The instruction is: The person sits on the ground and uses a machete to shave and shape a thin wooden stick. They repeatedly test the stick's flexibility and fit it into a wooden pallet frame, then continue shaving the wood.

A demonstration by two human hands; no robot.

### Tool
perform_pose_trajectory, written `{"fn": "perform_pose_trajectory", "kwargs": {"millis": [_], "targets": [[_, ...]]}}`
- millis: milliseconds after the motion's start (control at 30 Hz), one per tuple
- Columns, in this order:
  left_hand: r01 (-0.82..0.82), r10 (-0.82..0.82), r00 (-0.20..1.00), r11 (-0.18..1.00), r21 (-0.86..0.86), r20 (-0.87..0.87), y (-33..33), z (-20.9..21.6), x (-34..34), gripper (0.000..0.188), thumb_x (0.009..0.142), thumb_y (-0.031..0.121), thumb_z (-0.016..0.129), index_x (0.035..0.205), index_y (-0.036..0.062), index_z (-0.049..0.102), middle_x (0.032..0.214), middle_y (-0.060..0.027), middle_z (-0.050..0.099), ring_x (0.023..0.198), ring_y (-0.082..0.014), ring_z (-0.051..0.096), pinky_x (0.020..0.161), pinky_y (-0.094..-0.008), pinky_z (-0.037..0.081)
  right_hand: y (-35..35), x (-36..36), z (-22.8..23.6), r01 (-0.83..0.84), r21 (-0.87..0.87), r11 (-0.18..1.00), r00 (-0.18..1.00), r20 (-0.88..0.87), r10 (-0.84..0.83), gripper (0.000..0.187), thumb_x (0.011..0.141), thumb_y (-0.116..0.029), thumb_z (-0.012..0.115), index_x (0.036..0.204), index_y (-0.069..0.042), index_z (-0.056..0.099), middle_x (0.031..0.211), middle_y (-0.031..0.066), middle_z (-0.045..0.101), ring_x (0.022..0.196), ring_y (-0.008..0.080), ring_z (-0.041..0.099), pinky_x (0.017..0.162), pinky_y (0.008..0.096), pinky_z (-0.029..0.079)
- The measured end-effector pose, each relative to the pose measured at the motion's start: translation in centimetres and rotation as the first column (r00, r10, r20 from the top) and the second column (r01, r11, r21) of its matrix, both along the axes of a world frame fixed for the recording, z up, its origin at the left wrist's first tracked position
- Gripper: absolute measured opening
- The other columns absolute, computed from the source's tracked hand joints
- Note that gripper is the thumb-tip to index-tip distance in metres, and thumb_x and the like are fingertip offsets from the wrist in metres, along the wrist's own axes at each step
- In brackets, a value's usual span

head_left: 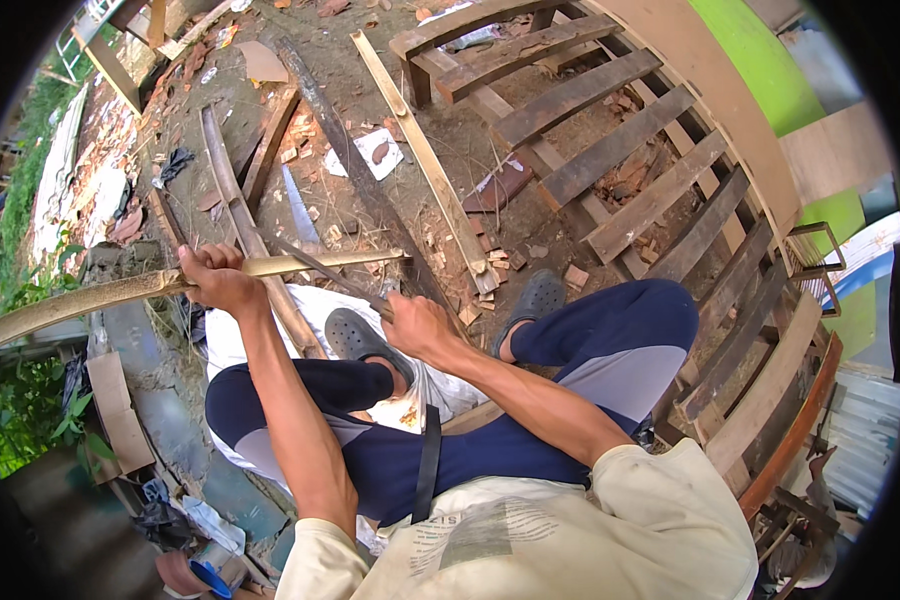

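Note:
My left hand (222, 278) is closed around a split bamboo pole (80, 303), which runs from the left edge across to the middle, past my fist. My right hand (420, 322) grips a long knife (335, 275); its handle is hidden in my fist. The narrow dark blade slants up and left and crosses the free end of the bamboo just right of my left hand. Whether the edge touches the bamboo I cannot tell. Both forearms reach over my bent knees, with a white sheet (260, 320) under my left leg.
A slatted wooden frame (615, 130) takes up the right side. Ahead lie another split bamboo length (425, 155), a dark pole (335, 130), a curved strip (232, 195) and a saw blade (298, 205). Wood chips litter the dirt. A stone block wall (155, 350) stands left.

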State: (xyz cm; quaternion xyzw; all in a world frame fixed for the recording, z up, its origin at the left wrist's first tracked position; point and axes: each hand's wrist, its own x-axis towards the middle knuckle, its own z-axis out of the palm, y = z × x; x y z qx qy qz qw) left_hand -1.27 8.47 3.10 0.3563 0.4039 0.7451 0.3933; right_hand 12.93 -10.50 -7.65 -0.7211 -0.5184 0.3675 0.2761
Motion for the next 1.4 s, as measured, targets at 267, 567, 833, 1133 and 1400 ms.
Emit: {"fn": "perform_pose_trajectory", "kwargs": {"millis": [267,567,833,1133,1400], "targets": [[0.094,-0.095,0.995,0.995,0.028,0.036,-1.5,-0.2,1.1,0.047,0.101,0.029,0.048,0.064,0.0177,0.021,0.056,0.0046,0.020,0.046,-0.0081,0.017,0.044,-0.0284,0.014,-1.8,0.7,-6.3,0.105,-0.140,0.985,0.994,-0.007,-0.107,0.026,0.085,-0.021,0.062,0.096,0.002,0.060,0.081,0.0305,0.067,0.080,0.0486,0.067,0.075,0.0566,0.052],[0.115,-0.116,0.992,0.993,0.017,0.041,-2.4,0.6,2.1,0.045,0.100,0.027,0.049,0.065,0.0166,0.023,0.056,0.0042,0.020,0.046,-0.0075,0.018,0.044,-0.0277,0.014,-1.7,0.8,-4.5,0.066,-0.159,0.985,0.988,-0.130,-0.087,0.030,0.084,-0.022,0.063,0.101,0.003,0.063,0.081,0.0317,0.066,0.080,0.0488,0.067,0.075,0.0538,0.053],[0.130,-0.131,0.990,0.991,0.014,0.048,-1.7,0.2,1.6,0.044,0.100,0.026,0.048,0.065,0.0157,0.022,0.057,0.0038,0.020,0.047,-0.0079,0.017,0.044,-0.0277,0.014,-0.4,1.3,1.8,0.006,-0.126,0.992,1.000,-0.018,-0.008,0.025,0.083,-0.019,0.063,0.096,0.003,0.064,0.082,0.0322,0.067,0.083,0.0486,0.068,0.077,0.0560,0.053],[0.178,-0.178,0.981,0.984,0.011,0.081,-2.1,0.2,2.2,0.045,0.100,0.028,0.048,0.066,0.0163,0.021,0.057,0.0037,0.019,0.047,-0.0089,0.017,0.045,-0.0285,0.014,-1.8,2.9,-7.1,0.086,-0.274,0.958,0.996,-0.004,-0.090,0.026,0.083,-0.015,0.059,0.098,0.003,0.070,0.089,0.0318,0.068,0.081,0.0466,0.069,0.075,0.0540,0.054],[0.187,-0.187,0.982,0.982,-0.004,0.015,-1.4,1.1,2.7,0.046,0.101,0.030,0.047,0.065,0.0164,0.021,0.056,0.0037,0.018,0.047,-0.0088,0.017,0.045,-0.0282,0.015,-0.6,0.6,-3.5,0.079,-0.077,0.994,0.993,-0.084,-0.085,0.027,0.081,-0.019,0.063,0.092,0.006,0.064,0.078,0.0308,0.067,0.079,0.0476,0.069,0.075,0.0536,0.054]]}}
